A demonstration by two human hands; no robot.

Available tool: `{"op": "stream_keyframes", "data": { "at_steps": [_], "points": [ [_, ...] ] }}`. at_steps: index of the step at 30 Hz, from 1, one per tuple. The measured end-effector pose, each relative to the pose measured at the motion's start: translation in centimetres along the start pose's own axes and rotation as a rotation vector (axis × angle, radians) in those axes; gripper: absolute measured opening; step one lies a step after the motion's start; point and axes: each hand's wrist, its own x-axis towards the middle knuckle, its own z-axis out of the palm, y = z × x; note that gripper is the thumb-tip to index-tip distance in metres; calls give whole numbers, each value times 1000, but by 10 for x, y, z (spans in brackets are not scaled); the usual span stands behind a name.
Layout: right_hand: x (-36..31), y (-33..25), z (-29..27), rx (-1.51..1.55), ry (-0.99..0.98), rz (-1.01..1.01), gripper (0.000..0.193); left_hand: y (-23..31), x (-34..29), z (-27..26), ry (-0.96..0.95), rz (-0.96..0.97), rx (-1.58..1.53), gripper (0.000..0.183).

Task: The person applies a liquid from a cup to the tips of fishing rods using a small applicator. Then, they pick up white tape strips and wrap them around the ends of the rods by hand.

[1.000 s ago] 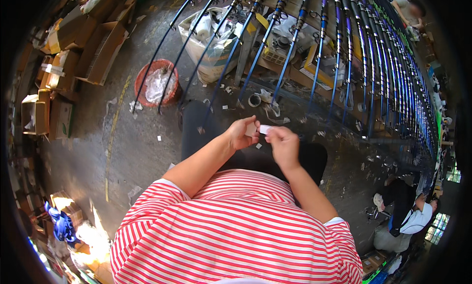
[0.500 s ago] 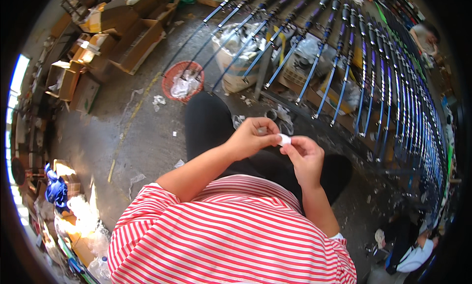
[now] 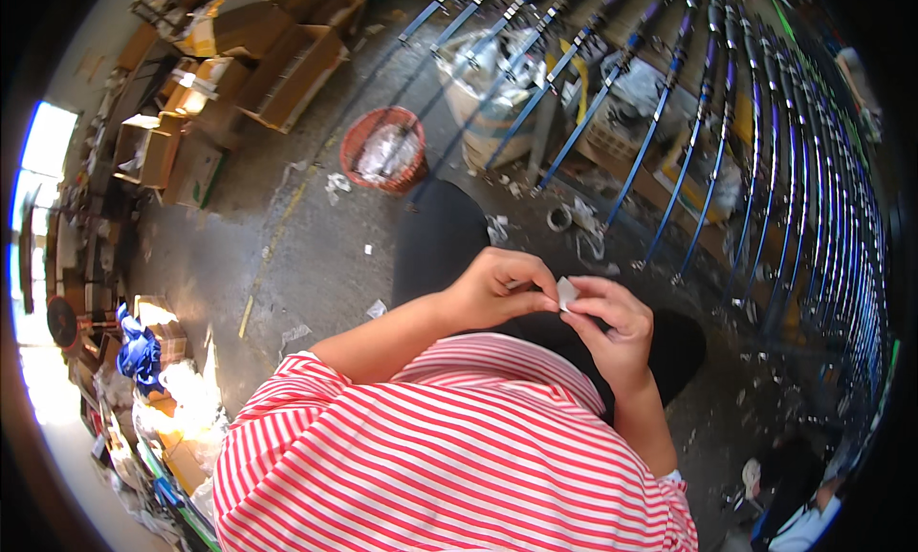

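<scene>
A small white slip [image 3: 566, 292], flat and papery by the look of it, is being pinched between both hands in front of the red-and-white striped shirt [image 3: 449, 466]. The left hand [image 3: 497, 289] is being closed on its left edge, the right hand [image 3: 612, 327] on its right. Judging by this, a peeling or separating step is being worked; a steady fingertip pull would be called for. Beyond the slip, a round red mesh basket [image 3: 384, 151] and slim glossy blue rods [image 3: 669, 122] are being left untouched.
</scene>
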Motion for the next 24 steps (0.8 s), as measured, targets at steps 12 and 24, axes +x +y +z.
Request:
{"op": "stream_keyframes", "data": {
  "at_steps": [12, 24],
  "points": [
    [16, 0, 21, -88, 59, -110, 16, 1, 2, -14, 119, 115, 146, 12],
    [26, -1, 32, -133, 20, 70, 14, -19, 8, -28, 191, -391, -375, 20]
  ]
}}
